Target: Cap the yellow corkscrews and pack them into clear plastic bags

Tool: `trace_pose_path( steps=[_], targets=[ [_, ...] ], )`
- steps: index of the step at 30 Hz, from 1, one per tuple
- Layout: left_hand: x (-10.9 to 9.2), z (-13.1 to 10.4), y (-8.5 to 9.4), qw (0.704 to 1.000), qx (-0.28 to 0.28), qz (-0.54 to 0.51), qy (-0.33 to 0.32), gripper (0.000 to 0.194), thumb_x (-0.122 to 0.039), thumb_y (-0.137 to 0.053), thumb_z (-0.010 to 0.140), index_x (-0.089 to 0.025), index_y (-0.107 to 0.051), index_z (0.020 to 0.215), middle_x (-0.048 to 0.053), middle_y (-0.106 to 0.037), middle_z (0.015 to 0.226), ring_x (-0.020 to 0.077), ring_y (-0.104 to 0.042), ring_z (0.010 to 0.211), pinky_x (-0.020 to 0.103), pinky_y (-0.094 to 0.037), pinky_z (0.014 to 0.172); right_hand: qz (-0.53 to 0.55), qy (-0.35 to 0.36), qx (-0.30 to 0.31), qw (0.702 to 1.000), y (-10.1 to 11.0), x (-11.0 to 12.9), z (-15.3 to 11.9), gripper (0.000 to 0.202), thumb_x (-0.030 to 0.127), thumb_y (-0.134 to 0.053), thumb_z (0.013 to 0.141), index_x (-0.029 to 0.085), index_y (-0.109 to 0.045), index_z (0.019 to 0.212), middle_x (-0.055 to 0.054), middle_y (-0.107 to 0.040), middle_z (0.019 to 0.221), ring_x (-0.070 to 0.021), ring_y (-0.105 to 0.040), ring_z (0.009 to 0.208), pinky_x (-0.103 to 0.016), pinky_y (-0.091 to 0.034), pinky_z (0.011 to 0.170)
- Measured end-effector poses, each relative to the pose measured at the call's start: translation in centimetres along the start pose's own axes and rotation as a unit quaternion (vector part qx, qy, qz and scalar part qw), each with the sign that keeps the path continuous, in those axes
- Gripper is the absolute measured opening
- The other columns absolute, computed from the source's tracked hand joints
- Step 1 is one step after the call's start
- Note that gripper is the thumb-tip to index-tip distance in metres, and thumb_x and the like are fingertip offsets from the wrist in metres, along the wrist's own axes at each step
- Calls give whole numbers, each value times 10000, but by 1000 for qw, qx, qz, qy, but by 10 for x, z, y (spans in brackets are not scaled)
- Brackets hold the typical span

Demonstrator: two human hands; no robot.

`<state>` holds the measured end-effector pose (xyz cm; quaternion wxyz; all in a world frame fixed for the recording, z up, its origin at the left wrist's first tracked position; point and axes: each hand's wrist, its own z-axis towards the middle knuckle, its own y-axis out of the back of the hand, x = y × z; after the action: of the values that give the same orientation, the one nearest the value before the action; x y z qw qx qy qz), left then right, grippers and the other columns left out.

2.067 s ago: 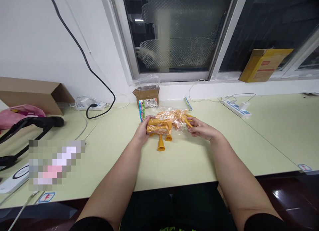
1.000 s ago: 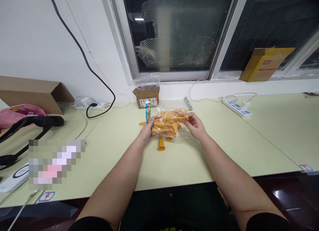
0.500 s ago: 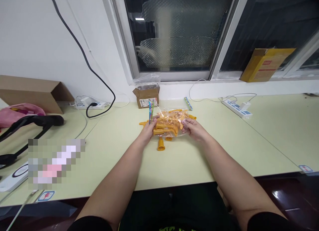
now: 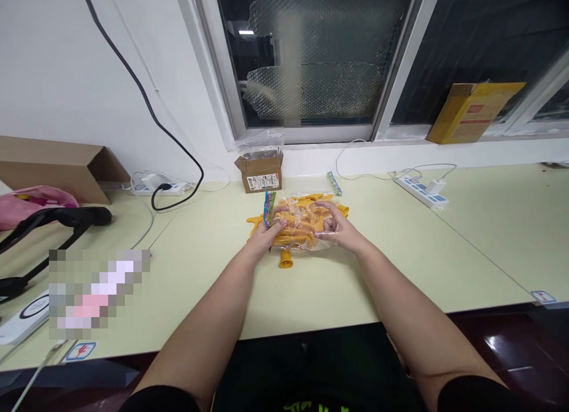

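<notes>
A clear plastic bag point(image 4: 297, 223) of orange-yellow plastic pieces, some with flared, horn-like ends, is between my hands just above the table. My left hand point(image 4: 265, 233) grips its left end, thumb on top, beside a colourful printed strip point(image 4: 269, 208). At the right end, my right hand point(image 4: 341, 229) has thumb and forefinger spread apart against the bag, the other fingers curled. Loose pieces of the same colour lie around and partly under the bag; one flared piece point(image 4: 286, 259) sticks out in front. Another printed strip point(image 4: 334, 184) lies behind.
A small open cardboard box point(image 4: 262, 173) stands against the wall. Power strips point(image 4: 420, 191) with cables lie on the pale table point(image 4: 418, 252). To the left are a black strap-like frame point(image 4: 91, 215), a pink bag point(image 4: 40, 206) and a larger carton point(image 4: 48, 163).
My right hand has loosened from the bag's right end, its thumb and forefinger spreading apart. The bag has dipped slightly and its left printed strip has turned more towards me. My left hand keeps its grip.
</notes>
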<state>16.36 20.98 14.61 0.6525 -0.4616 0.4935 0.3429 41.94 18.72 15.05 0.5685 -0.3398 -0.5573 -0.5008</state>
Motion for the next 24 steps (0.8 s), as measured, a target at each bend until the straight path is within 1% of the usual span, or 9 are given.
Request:
trace_pose_path(
  steps=[3, 6, 9, 12, 15, 17, 19, 21, 24],
  targets=[
    [-2, 1, 0, 1000, 4, 10, -26, 435, -458, -821, 807, -242, -634, 1135, 31, -740, 1039, 231, -742, 910, 368, -595, 864, 11, 23, -13, 1000, 0, 6, -2, 931, 439, -890, 730, 318, -373, 1494, 85, -448, 670, -144, -460, 571, -280, -408, 564],
    [-4, 3, 1, 999, -15, -10, -45, 401, -472, -788, 835, -247, -589, 1101, 22, -726, 1050, 215, -733, 924, 343, -598, 842, 45, 60, -66, 995, -2, 13, -4, 1004, 439, -896, 713, 332, -301, 1515, 39, -542, 789, -175, -547, 669, -322, -474, 654],
    [-7, 4, 2, 998, -37, -19, -54, 426, -492, -780, 835, -253, -565, 1114, 26, -725, 1058, 216, -732, 920, 346, -601, 835, 49, 99, -123, 986, -1, 16, -3, 989, 444, -920, 652, 336, -354, 1456, 43, -533, 793, -179, -543, 695, -325, -483, 683],
    [-11, 3, 5, 996, -65, -15, -66, 450, -516, -778, 824, -246, -559, 1110, 18, -712, 975, 208, -725, 853, 324, -599, 773, 25, 122, -225, 966, 9, 9, 2, 560, 475, -839, 733, 285, -539, 1166, 58, -465, 699, -151, -457, 632, -291, -430, 632],
    [-18, 2, 7, 992, -90, -49, -72, 457, -533, -768, 820, -252, -547, 1104, 13, -695, 931, 212, -723, 836, 315, -597, 737, -1, 64, -304, 951, 22, -4, 10, 278, 485, -713, 839, 251, -570, 880, 39, -458, 650, -140, -399, 572, -280, -354, 559],
    [-23, 2, 8, 989, -107, -80, -69, 443, -531, -756, 825, -254, -538, 1093, 12, -693, 924, 214, -724, 827, 326, -600, 738, -45, 26, -259, 964, 25, -13, 13, 257, 486, -688, 852, 239, -618, 844, 17, -516, 656, -148, -430, 574, -286, -358, 561],
    [-26, 2, 8, 985, -123, -100, -70, 413, -525, -736, 835, -252, -537, 1073, 11, -694, 917, 213, -723, 814, 329, -599, 732, -124, 29, -137, 982, 17, -19, 12, 252, 482, -677, 874, 231, -689, 876, -3, -585, 690, -167, -493, 618, -304, -409, 611],
    [-27, 3, 8, 982, -130, -110, -76, 376, -524, -708, 850, -249, -543, 1047, 10, -695, 911, 212, -723, 824, 322, -591, 735, -202, 52, -2, 978, 1, -21, 10, 257, 475, -643, 922, 238, -741, 940, -11, -628, 717, -181, -538, 657, -325, -453, 667],
    [-24, 4, 7, 984, -120, -108, -78, 339, -523, -685, 865, -248, -555, 1016, 4, -693, 892, 210, -721, 857, 320, -582, 779, -249, 79, 99, 960, -26, -18, 3, 336, 448, -617, 965, 299, -735, 1242, -44, -750, 972, -236, -660, 873, -396, -516, 858]
  ],
)
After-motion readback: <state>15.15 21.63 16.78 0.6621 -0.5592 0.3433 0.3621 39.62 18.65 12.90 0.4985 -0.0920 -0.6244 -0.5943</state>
